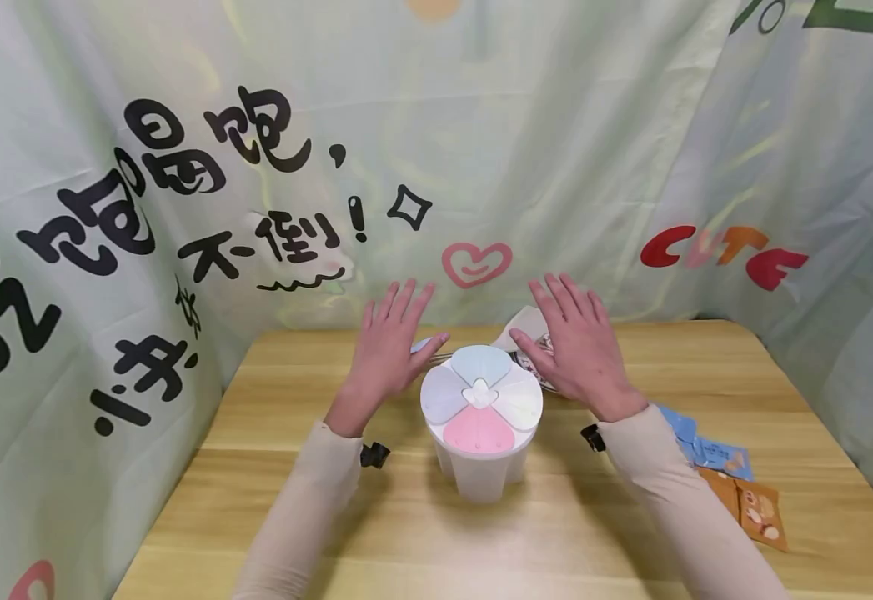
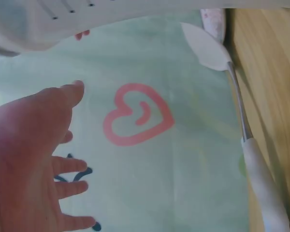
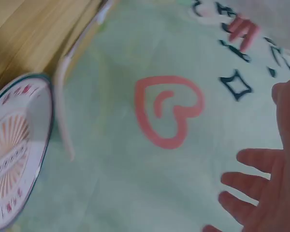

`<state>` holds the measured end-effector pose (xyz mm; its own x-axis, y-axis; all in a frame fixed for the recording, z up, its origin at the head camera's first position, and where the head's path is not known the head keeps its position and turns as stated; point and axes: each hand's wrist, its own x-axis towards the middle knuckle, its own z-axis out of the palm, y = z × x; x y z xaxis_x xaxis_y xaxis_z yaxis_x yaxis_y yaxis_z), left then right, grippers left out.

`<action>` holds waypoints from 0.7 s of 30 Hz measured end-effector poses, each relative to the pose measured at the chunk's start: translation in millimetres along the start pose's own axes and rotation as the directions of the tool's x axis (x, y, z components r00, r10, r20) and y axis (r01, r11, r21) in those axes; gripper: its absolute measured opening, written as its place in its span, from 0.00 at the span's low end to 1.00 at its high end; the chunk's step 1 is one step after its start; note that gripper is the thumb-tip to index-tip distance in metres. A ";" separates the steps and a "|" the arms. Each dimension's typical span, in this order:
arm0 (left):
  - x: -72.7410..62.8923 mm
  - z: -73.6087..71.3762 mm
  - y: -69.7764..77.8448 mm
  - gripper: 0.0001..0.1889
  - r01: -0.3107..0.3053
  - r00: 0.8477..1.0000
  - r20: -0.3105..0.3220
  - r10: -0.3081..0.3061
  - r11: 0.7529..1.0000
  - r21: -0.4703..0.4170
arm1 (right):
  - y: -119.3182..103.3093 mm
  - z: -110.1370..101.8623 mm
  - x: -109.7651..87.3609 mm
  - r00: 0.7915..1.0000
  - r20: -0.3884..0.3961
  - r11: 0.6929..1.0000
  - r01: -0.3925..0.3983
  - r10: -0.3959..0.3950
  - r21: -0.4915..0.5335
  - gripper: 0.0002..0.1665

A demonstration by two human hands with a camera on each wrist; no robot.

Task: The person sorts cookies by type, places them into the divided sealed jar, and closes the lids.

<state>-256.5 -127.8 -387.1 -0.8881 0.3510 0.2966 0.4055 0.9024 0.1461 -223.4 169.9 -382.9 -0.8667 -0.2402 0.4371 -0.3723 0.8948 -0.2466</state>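
A white flower-shaped lidded box (image 1: 481, 475) stands upright on the table, its petal lids blue, lilac, white and pink around a small flower-shaped centre. My left hand (image 1: 385, 350) is raised beside it on the left, palm down with fingers straight and spread. On the other side, my right hand (image 1: 580, 354) is held the same way. Neither hand holds anything. Behind the box lies a turner with a white blade (image 2: 208, 48) and pale handle (image 2: 266, 183). A round printed plate (image 3: 19, 150) is partly hidden behind my right hand in the head view.
Blue packets (image 1: 721, 457) and orange-brown packets (image 1: 760, 510) lie at the right of the wooden table (image 1: 256, 508), beside my right forearm. A printed cloth (image 1: 571, 150) hangs right behind the table's back edge and along both sides.
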 end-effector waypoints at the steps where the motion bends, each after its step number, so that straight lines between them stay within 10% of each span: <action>1: -2.9 -2.3 -1.8 0.43 -0.015 1.000 -0.022 0.015 1.000 -0.017 | -0.5 -3.6 -2.2 1.000 -0.008 0.999 0.010 -0.010 0.040 0.45; 7: -25.3 -10.8 -13.2 0.40 -0.152 0.979 -0.159 0.127 0.976 -0.158 | -2.9 -21.1 -20.7 0.998 -0.012 0.942 0.066 -0.066 0.330 0.40; 14: -51.9 -14.3 -11.9 0.36 -0.236 0.965 -0.188 0.185 0.924 -0.301 | -9.5 -30.1 -41.8 0.986 -0.078 0.922 0.163 -0.144 0.350 0.38; 21: -79.2 -5.1 -11.7 0.32 -0.285 0.957 -0.200 0.210 0.803 -0.523 | -18.9 -35.4 -57.8 0.971 -0.122 0.912 0.236 -0.207 0.335 0.35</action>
<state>-189.8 -167.4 -407.5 -0.7219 0.4752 0.5031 0.6920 0.4940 0.5263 -154.5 180.2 -372.8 -0.7240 -0.3720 0.5809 -0.6555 0.6331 -0.4117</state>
